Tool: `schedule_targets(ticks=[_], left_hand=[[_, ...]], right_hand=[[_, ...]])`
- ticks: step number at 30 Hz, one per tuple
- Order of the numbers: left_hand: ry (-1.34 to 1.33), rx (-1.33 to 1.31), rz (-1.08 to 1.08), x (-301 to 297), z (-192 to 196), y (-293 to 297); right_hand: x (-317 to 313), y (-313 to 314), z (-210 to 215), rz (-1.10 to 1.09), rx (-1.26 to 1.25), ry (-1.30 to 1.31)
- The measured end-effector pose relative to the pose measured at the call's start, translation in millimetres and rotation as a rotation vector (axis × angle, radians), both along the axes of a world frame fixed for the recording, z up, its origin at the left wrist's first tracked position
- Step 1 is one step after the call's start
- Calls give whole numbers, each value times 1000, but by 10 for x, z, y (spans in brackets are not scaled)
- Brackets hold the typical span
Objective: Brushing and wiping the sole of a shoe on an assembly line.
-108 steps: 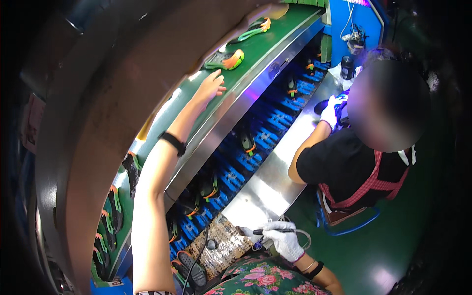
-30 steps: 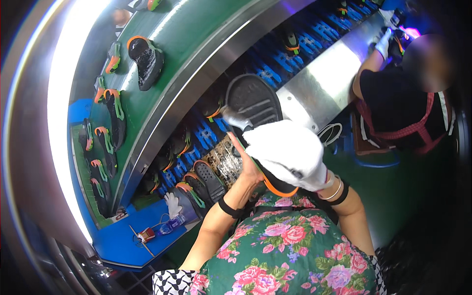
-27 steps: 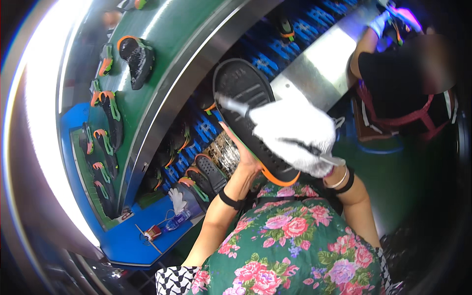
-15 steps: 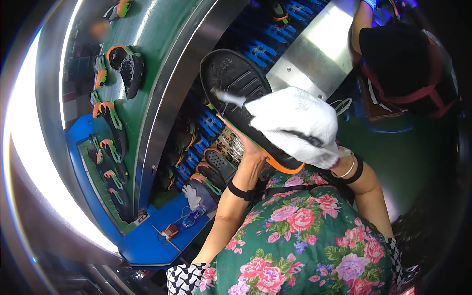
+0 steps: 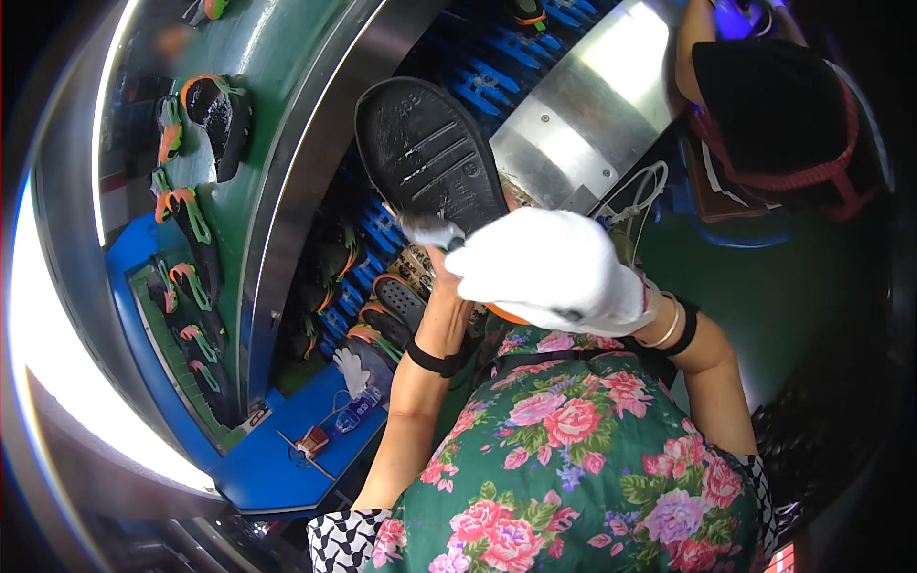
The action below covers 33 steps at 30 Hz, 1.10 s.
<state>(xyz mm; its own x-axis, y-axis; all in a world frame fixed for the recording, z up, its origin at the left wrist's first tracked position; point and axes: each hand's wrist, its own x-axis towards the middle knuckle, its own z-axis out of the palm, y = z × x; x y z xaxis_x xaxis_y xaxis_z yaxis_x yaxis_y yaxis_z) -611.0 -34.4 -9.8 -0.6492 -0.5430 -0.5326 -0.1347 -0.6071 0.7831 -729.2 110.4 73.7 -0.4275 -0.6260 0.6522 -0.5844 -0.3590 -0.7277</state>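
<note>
A black shoe sole [image 5: 430, 143], its face with molded bars turned up, is tilted in front of me. My left hand [image 5: 449, 272], bare, grips it from below along its left side; most of the fingers are behind it. My right hand [image 5: 554, 267], in a white glove, is closed around a small brush [image 5: 432, 231]. Its pale, blurred tip touches or hovers over the sole's lower left edge; I cannot tell which. The glove covers the heel end, where a bit of orange rim [image 5: 508, 314] shows.
On the left, a green conveyor [image 5: 287, 57] carries several black shoe parts [image 5: 227, 124] with orange and green trim. A blue table [image 5: 277, 473] holds a white glove [image 5: 351, 371] and a bottle [image 5: 358, 413]. A perforated clog [image 5: 399, 301] lies beyond my left forearm. A co-worker [image 5: 774, 115] sits far right.
The brush has moved down and left, from the middle of the sole to its left edge. The sole has shifted left and turned more face-up.
</note>
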Motion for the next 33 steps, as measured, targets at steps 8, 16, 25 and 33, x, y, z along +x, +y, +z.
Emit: schedule_targets(ticks=[8,16,25,33], left_hand=[[671,632,-117,-80,-147,-97],[632,378,-146,-237,142,-74],[704,272,-152,-283,144,-161],[703,345,-32,-323,173,-94]], right_hand=[[90,109,-72,-41,37,84],[71,241,-140,84,53,-179],[-5,366,-128,69,111,-162],[-43,397,-140,114,83,-396]])
